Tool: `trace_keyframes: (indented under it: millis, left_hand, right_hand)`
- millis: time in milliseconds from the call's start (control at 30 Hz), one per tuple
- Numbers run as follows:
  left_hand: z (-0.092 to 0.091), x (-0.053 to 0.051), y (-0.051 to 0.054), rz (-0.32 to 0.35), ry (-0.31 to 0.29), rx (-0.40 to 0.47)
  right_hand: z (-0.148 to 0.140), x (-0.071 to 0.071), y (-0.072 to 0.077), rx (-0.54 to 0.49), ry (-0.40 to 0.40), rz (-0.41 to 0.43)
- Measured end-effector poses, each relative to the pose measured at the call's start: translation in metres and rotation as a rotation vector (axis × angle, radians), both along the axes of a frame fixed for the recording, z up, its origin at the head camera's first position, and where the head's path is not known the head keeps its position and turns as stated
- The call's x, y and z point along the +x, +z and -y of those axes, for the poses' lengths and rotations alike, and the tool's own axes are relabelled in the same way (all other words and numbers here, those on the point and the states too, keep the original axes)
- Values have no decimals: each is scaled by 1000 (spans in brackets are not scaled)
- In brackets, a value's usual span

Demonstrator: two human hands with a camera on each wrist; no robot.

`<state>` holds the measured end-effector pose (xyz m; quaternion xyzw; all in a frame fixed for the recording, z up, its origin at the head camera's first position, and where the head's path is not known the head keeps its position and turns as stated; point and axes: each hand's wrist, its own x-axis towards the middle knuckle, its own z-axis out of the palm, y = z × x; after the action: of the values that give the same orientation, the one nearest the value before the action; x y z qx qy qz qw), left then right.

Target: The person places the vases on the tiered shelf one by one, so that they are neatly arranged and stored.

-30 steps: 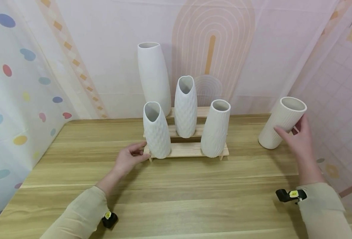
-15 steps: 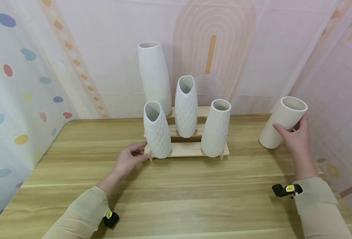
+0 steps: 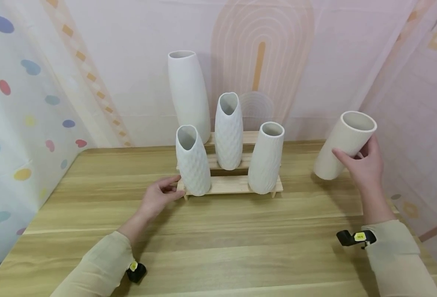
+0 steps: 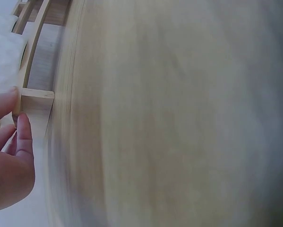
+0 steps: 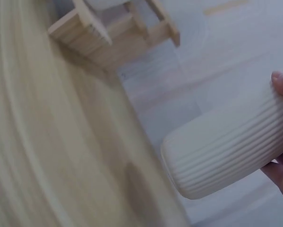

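My right hand grips a ribbed off-white vase, thumb on its near side, and its base is a little above the table. At the left end of a stepped wooden stand, my left hand pinches the front board's edge, thumb and fingers also showing in the left wrist view. On the front step stand a dimpled white vase at the left and a textured cream vase at the right. The middle step bears another dimpled vase, and a tall plain white vase rises at the back left.
The wood-grain table runs up to a patterned curtain behind the stand. Another curtain hangs close beside the right hand. Small black cameras are strapped to both wrists.
My right hand has lifted the ribbed vase off the table and shifted it slightly left. The left hand keeps its hold on the stand, which stays in place.
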<state>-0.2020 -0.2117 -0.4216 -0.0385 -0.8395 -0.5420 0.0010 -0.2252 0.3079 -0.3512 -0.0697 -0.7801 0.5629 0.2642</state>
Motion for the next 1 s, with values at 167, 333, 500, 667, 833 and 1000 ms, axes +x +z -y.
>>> trace_keyframes:
  millis: [167,333,500,667,833,1000]
  left_hand:
    - [0,0,2,4,-2,-9]
    - [0,-1,2,-3,-1,-15]
    - [1,-2,1,0,-2,-10]
    - [1,-2,1,3,-2,-2]
    - [1,-2,2,-6,-1,5]
    - [2,-2,1,-7,-5,-3]
  right_hand:
    - [13,-2,23,26,84,-54]
    - [28,-9,45,84,162,-57]
    - [47,-18,66,45,238,-95]
    - [65,-30,82,-44,308,-150]
    - [82,-41,91,-23,348,-182]
    - [96,-50,95,27,378,-166]
